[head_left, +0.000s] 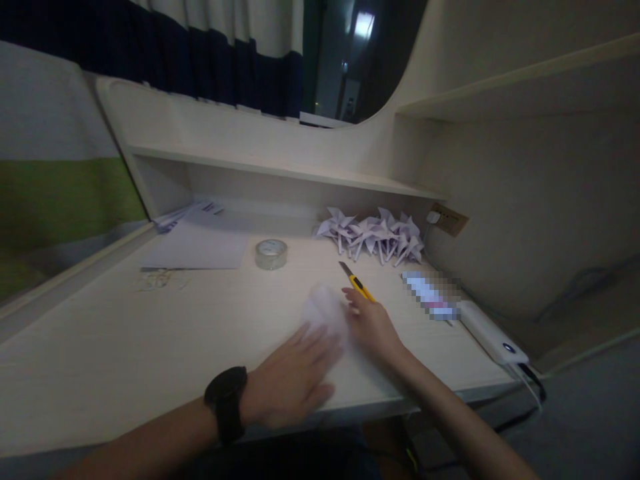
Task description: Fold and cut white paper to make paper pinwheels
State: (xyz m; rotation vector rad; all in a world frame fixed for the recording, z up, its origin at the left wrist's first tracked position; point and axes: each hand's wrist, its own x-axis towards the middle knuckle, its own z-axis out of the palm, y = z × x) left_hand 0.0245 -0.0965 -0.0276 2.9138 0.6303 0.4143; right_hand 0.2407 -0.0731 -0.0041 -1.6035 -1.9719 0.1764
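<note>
Right now a white paper sheet (325, 310) lies flat on the desk (125, 347), near the front edge, btwn both hands. Left hand (295, 377) w/ a black watch (227, 403) is spread flat, fingers open, pressing the sheet's near part; it's motion-blurred. Right hand (373, 327) rests on the sheet's right edge, fingers loosely curled; can't tell if it pinches the paper.

Risk, as I judge it: yellow utility knife (356, 282) sits just beyond the right fingertips w/ blade out, so a careless sweep could nick a finger or the sheet.

Farther back: tape roll (271, 253), a pile of folded paper pinwheels (373, 237), loose paper stack (197, 243), white power bank (493, 333) w/ cable at the right edge. No containers as such; the shelf (280, 170) above looks bare.
</note>
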